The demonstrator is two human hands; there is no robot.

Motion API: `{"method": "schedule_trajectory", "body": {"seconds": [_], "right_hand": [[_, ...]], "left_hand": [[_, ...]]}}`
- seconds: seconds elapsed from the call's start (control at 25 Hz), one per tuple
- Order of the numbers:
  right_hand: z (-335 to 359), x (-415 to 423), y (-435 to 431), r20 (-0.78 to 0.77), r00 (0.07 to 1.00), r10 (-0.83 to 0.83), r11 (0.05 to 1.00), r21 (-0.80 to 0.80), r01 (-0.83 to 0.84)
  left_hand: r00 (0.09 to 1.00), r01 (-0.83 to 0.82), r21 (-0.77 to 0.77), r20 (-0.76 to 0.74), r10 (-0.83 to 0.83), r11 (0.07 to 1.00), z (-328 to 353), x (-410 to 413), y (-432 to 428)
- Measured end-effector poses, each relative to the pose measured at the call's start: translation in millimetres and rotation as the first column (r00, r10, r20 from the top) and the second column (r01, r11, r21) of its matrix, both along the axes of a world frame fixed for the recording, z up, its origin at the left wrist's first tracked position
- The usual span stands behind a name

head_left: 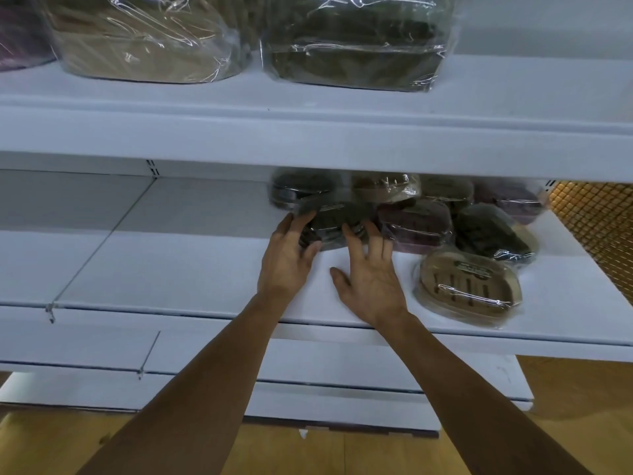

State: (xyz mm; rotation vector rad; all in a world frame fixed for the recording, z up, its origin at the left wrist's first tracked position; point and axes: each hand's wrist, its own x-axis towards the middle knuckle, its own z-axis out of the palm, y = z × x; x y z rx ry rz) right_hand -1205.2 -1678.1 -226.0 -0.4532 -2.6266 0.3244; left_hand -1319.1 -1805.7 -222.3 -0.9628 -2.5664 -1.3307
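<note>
Up top, from the far left of the upper shelf (308, 132): a sliver of a purple bundle (17, 36), then a beige bundle (147, 39), then a dark green bundle (356, 42), each wrapped in crinkled clear film. Below, on the left, white board of the middle shelf (171, 269), crossed by a slanting seam and backed by a slotted upright.

Near the middle, grips the left end of the dark soap dish (332, 221) with the left hand (287, 258): fingers curled over its top, thumb pressed in at its front edge. Meets the same dish just to the right with the right hand (371, 279): fingers straight and spread, tips touching the front right edge, thumb splayed wide above the shelf, nothing held. Dish itself on the middle shelf, between the two hands, at the front left of a heap of wrapped dishes, with another dark one, blurred, just behind it.

Further right, close against that dish, a maroon soap dish (414, 224); beyond it a second dark dish (493, 234) and, nearest the shelf's front edge, a beige soap dish (469, 289) with slots showing. At the far right, a golden mesh panel (596, 228). Under everything, a lower shelf (308, 382) and wooden floor (308, 450).
</note>
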Motion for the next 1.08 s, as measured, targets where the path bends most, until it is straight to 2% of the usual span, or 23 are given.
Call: {"method": "schedule_trajectory", "body": {"seconds": [0.16,0.32,0.48,0.6,0.72,0.84,1.08], "right_hand": [[1.9,4.3,-0.1,-0.069,0.998,-0.012,0.997,-0.076,0.006],[0.3,4.6,1.5,-0.033,0.999,0.02,0.995,-0.101,-0.023],[3.1,19.5,-7.3,-0.052,0.998,0.038,0.966,-0.253,-0.05],[3.5,41.6,-18.2,-0.061,0.998,0.024,0.949,-0.312,-0.042],[5.7,62.0,-31.0,-0.059,0.998,0.014,0.939,-0.342,-0.034],[15.9,78.8,-44.7,-0.039,0.999,0.023,0.932,-0.361,-0.036],[48.4,118.5,-67.4,0.012,1.0,0.014,0.927,-0.375,-0.008]], "left_hand": [[0.998,-0.013,0.036,0.065,0.011,0.999,1.9,7.2,-11.9],[0.99,0.05,0.069,0.125,-0.058,0.996,-1.2,17.7,-29.1],[0.982,0.036,0.107,0.183,-0.055,0.994,2.2,26.0,-44.4],[0.961,0.095,0.079,0.253,-0.112,0.992,6.9,37.4,-55.8],[0.959,0.169,-0.002,0.232,-0.164,0.986,9.4,52.5,-65.3],[0.948,0.203,0.046,0.241,-0.208,0.978,12.3,66.7,-75.5],[0.962,0.234,-0.022,0.15,-0.228,0.972,44.9,98.0,-104.4]]}}
